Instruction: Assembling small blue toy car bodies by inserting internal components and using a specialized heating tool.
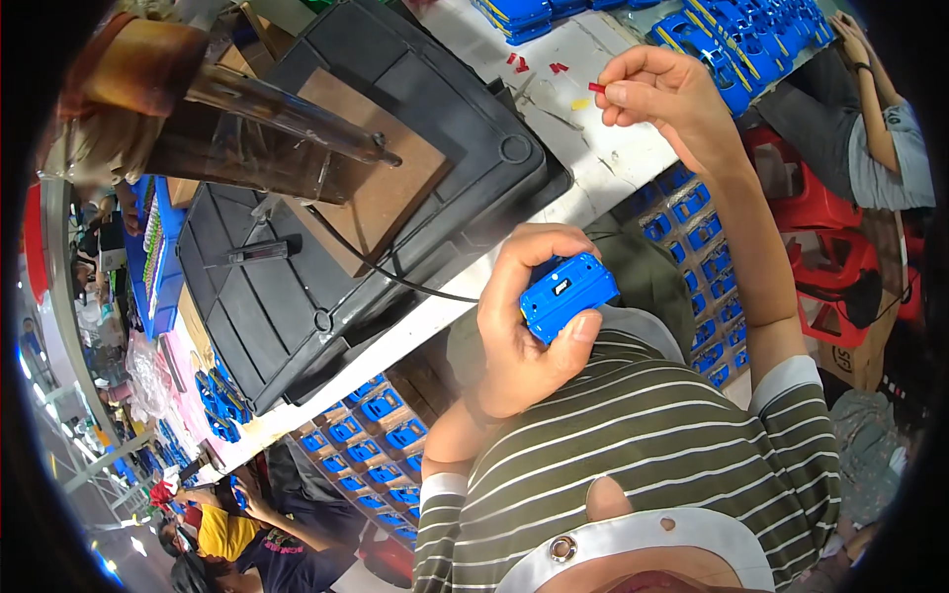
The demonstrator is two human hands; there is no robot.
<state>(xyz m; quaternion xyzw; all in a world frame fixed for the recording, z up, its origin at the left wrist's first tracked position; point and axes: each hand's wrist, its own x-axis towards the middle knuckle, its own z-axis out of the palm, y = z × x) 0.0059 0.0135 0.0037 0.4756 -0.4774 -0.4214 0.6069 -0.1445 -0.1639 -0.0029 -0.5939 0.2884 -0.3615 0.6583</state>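
My left hand (524,326) grips a small blue plastic housing (566,294) close to my chest, thumb under it and fingers curled over its top. My right hand (660,97) is raised over the white table (593,148) and pinches a tiny red piece (596,87) between thumb and forefinger. A few more red pieces (539,66) and a yellow one (579,103) lie on the table just left of that hand.
A large black machine base (297,287) with a brown plate (381,188) and a metal press arm (287,109) fills the table's left. Blue housings fill trays below the table (366,445), (697,237) and at the far right (751,40). Other people sit at the right and lower left.
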